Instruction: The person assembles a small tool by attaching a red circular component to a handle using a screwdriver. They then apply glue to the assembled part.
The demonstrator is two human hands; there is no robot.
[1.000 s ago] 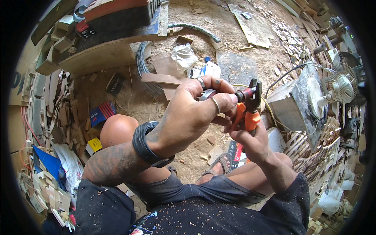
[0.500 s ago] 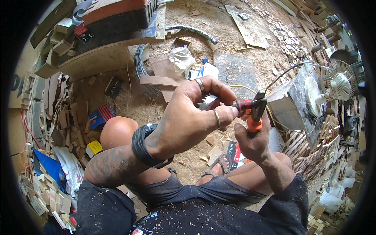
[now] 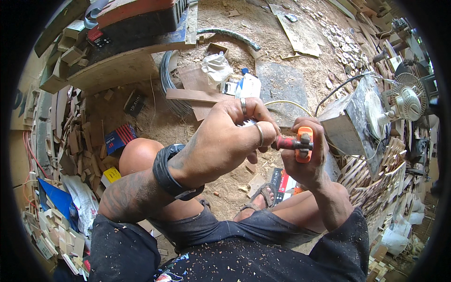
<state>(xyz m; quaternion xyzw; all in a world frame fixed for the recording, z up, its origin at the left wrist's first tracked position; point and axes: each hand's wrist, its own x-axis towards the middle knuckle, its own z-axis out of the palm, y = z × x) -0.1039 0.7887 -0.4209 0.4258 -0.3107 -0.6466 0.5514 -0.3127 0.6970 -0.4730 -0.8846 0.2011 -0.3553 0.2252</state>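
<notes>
My right hand (image 3: 305, 162) grips an orange-handled pair of pliers (image 3: 300, 143), held level at chest height with its red jaws pointing left. My left hand (image 3: 225, 136), wearing two rings and a black wrist strap, pinches something small at the jaw tip; the item itself is hidden by my fingers. A thin pale wire (image 3: 289, 103) arcs away behind the hands toward the right. I sit over a sawdust-covered floor with my knee (image 3: 138, 155) below the left hand.
A sanding disc machine (image 3: 371, 117) and small fan (image 3: 408, 101) stand at right. Wood offcuts pile at left and right edges. A wire coil (image 3: 167, 89), white box (image 3: 248, 87), crumpled bag (image 3: 217, 68) and wooden bench (image 3: 117, 70) lie ahead.
The pliers have swung from tilted upright to lying level, and both hands have shifted slightly downward. My left fingers have stayed closed at the jaw tip.
</notes>
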